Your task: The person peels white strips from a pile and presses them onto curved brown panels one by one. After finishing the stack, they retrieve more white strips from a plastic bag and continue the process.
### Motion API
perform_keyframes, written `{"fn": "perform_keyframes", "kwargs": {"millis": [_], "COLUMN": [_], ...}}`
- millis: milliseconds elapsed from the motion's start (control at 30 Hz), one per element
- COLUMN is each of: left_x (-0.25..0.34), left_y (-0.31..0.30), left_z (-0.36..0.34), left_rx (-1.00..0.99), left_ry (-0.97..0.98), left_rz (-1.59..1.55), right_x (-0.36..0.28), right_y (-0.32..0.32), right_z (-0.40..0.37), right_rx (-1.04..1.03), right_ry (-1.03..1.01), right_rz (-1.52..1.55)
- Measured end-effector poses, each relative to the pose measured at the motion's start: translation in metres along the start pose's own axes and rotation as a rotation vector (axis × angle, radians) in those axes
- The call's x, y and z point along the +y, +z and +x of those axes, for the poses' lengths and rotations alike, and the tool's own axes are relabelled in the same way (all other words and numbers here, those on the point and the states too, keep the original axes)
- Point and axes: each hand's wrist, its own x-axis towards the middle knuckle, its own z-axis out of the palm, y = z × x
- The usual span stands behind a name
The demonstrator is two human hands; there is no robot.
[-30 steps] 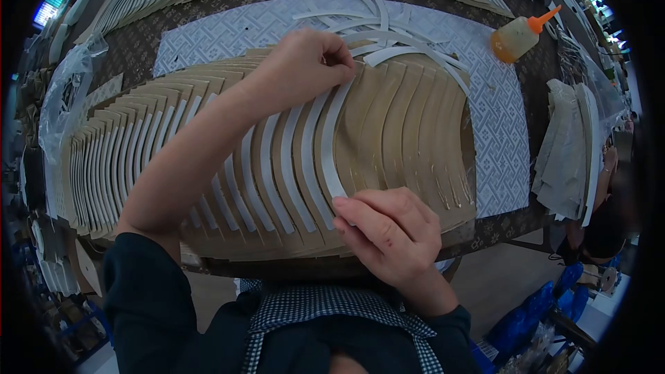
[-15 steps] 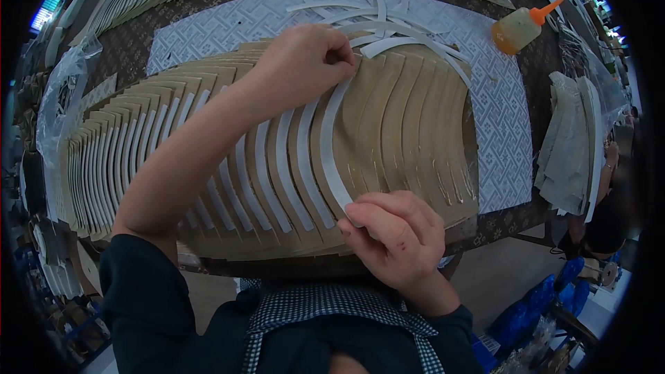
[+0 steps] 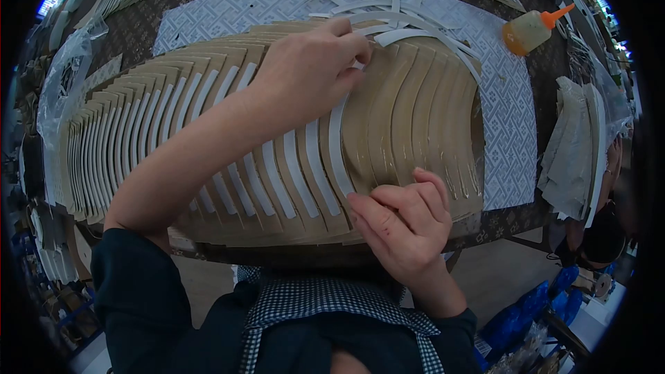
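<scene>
Left hand (image 3: 308,69) and right hand (image 3: 410,228) pinch a white strip (image 3: 337,145), apparently aligning it on brown sheets (image 3: 400,114); seating needs even pressure.

Gap between loose strips (image 3: 398,34) and bottle (image 3: 526,33)

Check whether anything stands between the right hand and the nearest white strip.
Nothing visible does: the right hand is at the lower end of the strip. The left hand is at its upper end.

No readable text, labels, brands, numbers or signs appear anywhere. The bottle (image 3: 528,32) at the far right shows no legible marking, and neither does the patterned sheet (image 3: 509,138).
</scene>
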Motion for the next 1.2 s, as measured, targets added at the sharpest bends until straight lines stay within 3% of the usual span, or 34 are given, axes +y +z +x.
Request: {"fn": "perform_keyframes", "kwargs": {"millis": [333,1033,1200], "left_x": [0.007,0.002,-0.009], "left_y": [-0.014,-0.017,-0.013], "left_z": [-0.032,-0.029,0.011], "left_rx": [-0.051,-0.144,0.026], "left_ry": [0.037,0.073,0.034], "left_rz": [-0.007,0.055,0.026], "right_x": [0.005,0.001,0.005], "right_y": [-0.002,-0.013,-0.013], "right_z": [-0.001,0.008,0.000], "right_rx": [-0.077,-0.242,-0.130], "right_ry": [-0.029,-0.030,-0.092], "right_rz": [-0.052,-0.066,0.047]}}
